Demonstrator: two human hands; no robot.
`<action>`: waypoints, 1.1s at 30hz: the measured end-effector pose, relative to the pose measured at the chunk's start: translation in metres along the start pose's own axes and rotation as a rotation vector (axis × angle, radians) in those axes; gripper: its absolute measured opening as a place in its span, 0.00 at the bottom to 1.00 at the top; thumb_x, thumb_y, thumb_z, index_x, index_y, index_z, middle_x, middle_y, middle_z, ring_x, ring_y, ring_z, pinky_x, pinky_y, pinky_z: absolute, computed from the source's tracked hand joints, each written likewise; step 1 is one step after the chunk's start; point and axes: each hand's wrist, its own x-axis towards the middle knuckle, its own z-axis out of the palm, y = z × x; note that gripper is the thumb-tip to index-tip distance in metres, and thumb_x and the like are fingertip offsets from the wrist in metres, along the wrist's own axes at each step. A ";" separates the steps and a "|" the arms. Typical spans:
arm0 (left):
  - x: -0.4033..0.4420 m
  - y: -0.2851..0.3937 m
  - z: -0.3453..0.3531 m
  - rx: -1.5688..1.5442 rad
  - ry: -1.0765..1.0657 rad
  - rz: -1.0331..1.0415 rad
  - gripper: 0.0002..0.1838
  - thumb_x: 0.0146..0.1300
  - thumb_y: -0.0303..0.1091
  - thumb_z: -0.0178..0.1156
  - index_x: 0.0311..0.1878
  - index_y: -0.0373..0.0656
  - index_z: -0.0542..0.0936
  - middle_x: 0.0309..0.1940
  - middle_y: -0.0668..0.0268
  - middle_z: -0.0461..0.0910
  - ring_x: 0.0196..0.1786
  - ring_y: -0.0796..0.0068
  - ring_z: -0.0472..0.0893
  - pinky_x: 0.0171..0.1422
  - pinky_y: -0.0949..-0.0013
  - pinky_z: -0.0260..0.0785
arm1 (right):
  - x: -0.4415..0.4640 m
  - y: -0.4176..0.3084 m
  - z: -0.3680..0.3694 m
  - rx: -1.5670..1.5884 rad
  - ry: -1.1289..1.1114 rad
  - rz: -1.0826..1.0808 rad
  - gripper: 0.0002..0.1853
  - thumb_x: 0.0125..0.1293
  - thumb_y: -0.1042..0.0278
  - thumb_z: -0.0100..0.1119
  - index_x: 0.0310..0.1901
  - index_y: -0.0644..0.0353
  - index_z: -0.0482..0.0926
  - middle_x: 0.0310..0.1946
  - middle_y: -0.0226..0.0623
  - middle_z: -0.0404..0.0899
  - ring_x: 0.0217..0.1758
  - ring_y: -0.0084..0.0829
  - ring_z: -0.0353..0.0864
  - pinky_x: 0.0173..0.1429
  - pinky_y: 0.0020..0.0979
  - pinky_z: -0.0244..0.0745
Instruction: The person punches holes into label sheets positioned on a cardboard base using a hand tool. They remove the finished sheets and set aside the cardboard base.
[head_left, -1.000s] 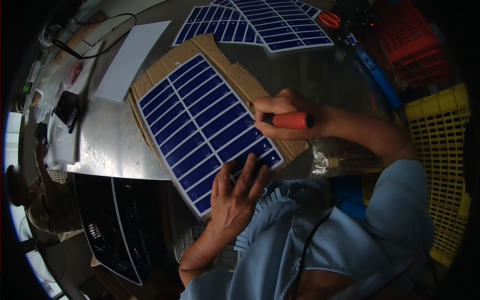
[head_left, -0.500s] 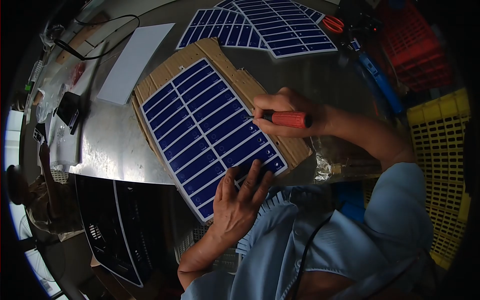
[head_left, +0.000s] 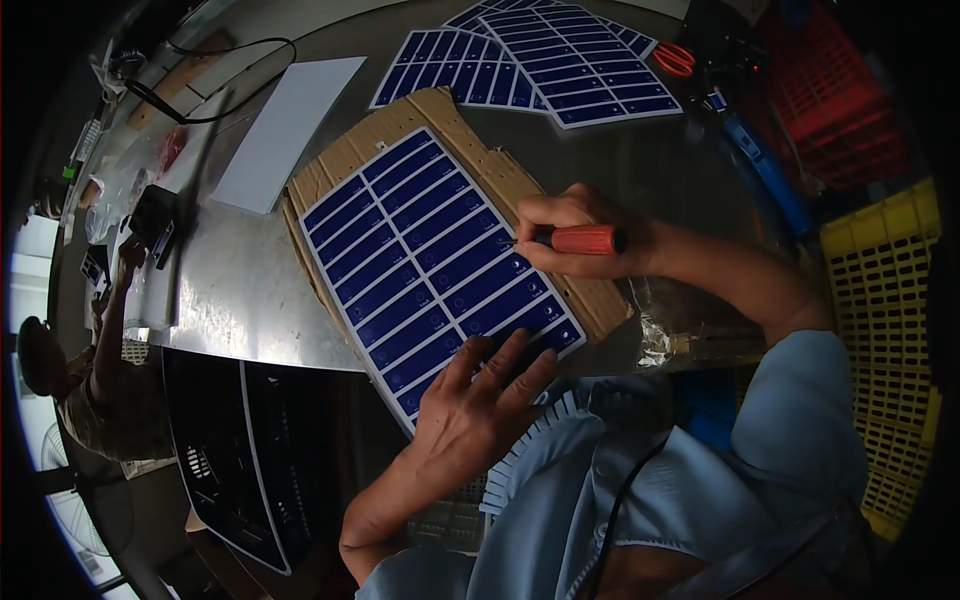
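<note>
A blue label sheet [head_left: 420, 255] with white lines and small circles lies on a piece of brown cardboard [head_left: 440, 112]. My right hand [head_left: 572, 225] grips a red-handled screwdriver [head_left: 590, 239], its thin tip touching the sheet near the right edge, by one of the circles. Some circles below the tip show white. Flat on the lower end of the sheet rests my left hand [head_left: 478, 395], fingers spread and holding nothing.
More blue label sheets [head_left: 585, 70] overlap at the back. A white sheet [head_left: 290, 130] lies to the left. Red scissors [head_left: 673, 60], a blue tool [head_left: 765, 170], a red crate [head_left: 835, 110] and a yellow crate [head_left: 880, 350] are at right. Another person [head_left: 100, 400] works at far left.
The view has shifted slightly. My right hand keeps the screwdriver tip at about the same place on the sheet. At far left, the other person's hand has reached up to a black object.
</note>
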 end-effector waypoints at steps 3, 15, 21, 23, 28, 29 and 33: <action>0.008 -0.037 -0.028 -0.056 0.144 -0.060 0.27 0.47 0.34 0.69 0.55 0.51 0.77 0.57 0.58 0.75 0.56 0.54 0.75 0.53 0.57 0.75 | 0.001 -0.004 -0.003 -0.012 -0.036 0.008 0.05 0.58 0.73 0.58 0.30 0.63 0.73 0.21 0.38 0.79 0.22 0.30 0.82 0.26 0.28 0.73; 0.009 -0.094 -0.018 0.010 0.187 -0.152 0.16 0.50 0.35 0.66 0.45 0.51 0.84 0.56 0.64 0.76 0.63 0.54 0.67 0.71 0.47 0.48 | 0.009 0.002 0.000 0.110 0.073 0.145 0.07 0.58 0.68 0.57 0.28 0.62 0.73 0.17 0.36 0.77 0.21 0.28 0.79 0.29 0.29 0.72; 0.009 -0.093 -0.019 0.007 0.168 -0.169 0.16 0.51 0.36 0.66 0.45 0.52 0.84 0.56 0.65 0.76 0.64 0.54 0.66 0.72 0.46 0.46 | 0.013 0.004 -0.003 0.112 0.024 0.191 0.07 0.58 0.68 0.57 0.29 0.62 0.72 0.18 0.36 0.77 0.22 0.28 0.79 0.29 0.29 0.72; 0.009 -0.093 -0.020 0.002 0.160 -0.173 0.16 0.51 0.36 0.66 0.45 0.52 0.84 0.56 0.66 0.76 0.64 0.54 0.66 0.72 0.46 0.45 | 0.015 -0.001 -0.004 0.126 0.016 0.214 0.07 0.58 0.68 0.57 0.28 0.62 0.72 0.19 0.36 0.77 0.24 0.28 0.79 0.30 0.28 0.72; 0.008 -0.094 -0.018 0.017 0.177 -0.147 0.16 0.50 0.35 0.66 0.46 0.53 0.84 0.57 0.66 0.76 0.64 0.53 0.66 0.71 0.45 0.46 | 0.027 -0.003 -0.003 0.095 -0.040 0.165 0.07 0.58 0.69 0.56 0.28 0.62 0.71 0.20 0.37 0.77 0.24 0.30 0.79 0.30 0.29 0.72; 0.008 -0.094 -0.018 0.018 0.180 -0.145 0.16 0.50 0.35 0.66 0.46 0.53 0.84 0.57 0.66 0.76 0.64 0.53 0.66 0.71 0.45 0.46 | 0.029 -0.004 -0.003 0.071 -0.061 0.152 0.06 0.58 0.70 0.56 0.28 0.62 0.71 0.20 0.38 0.77 0.23 0.30 0.78 0.30 0.29 0.72; 0.007 -0.095 -0.018 0.026 0.180 -0.133 0.17 0.50 0.35 0.66 0.46 0.53 0.84 0.57 0.66 0.75 0.64 0.52 0.65 0.71 0.45 0.47 | 0.027 -0.006 -0.003 0.029 -0.047 0.087 0.06 0.57 0.70 0.55 0.27 0.62 0.71 0.19 0.38 0.76 0.23 0.32 0.78 0.30 0.29 0.72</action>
